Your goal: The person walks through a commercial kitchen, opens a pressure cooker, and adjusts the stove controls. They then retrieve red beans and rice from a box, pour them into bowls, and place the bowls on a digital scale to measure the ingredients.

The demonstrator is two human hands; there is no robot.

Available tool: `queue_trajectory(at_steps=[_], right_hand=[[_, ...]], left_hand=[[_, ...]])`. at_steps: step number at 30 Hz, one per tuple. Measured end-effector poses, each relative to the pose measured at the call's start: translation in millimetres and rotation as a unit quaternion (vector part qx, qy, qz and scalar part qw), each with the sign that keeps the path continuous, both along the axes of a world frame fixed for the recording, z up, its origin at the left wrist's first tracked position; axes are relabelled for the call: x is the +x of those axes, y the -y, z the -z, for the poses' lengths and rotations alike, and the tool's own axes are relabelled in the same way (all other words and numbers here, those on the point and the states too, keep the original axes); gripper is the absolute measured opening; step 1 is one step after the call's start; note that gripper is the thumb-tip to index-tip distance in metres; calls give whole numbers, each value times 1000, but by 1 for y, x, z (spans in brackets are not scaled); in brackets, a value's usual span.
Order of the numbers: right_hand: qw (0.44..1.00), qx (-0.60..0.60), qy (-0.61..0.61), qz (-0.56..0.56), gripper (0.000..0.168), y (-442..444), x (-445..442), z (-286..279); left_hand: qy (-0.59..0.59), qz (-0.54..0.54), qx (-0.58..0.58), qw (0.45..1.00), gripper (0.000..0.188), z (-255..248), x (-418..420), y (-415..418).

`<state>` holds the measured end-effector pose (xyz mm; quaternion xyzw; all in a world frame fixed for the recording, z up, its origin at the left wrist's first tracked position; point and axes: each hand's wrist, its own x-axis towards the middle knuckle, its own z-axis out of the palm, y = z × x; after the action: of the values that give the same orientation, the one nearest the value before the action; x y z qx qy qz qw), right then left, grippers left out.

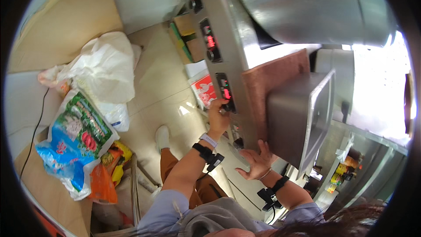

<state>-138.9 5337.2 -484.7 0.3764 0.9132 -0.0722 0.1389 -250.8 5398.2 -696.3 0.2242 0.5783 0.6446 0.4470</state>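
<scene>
My left hand (218, 120) is at a black control panel (224, 84) on the front of a stainless-steel cooking unit (232, 39). Its fingers close around the panel's knob, which they mostly hide; a red display glows just above. My right hand (258, 160) has its fingers spread and holds nothing. It is close to the lower edge of a reddish-brown board (258, 89), and I cannot tell whether it touches it. A deep rectangular steel container (289, 112) rests against that board, its rim facing right.
Two similar panels (210, 41) line the unit's front, below a large metal pot (315, 10). Cardboard boxes (189, 36) and a red-and-white package (204, 89) lie on the floor beneath. Printed bags (77, 131) and a white sack (105, 62) are heaped at left.
</scene>
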Motion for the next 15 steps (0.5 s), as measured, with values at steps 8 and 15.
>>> queue_trajectory(at_steps=[8, 15], right_hand=[[997, -69, -7, 16, 56, -8, 3, -9], [995, -91, -30, 6, 55, -8, 9, -15]], left_hand=[[-19, 72, -39, 996, 45, 10, 6, -5], [-13, 141, -80, 987, 47, -6, -2, -7]])
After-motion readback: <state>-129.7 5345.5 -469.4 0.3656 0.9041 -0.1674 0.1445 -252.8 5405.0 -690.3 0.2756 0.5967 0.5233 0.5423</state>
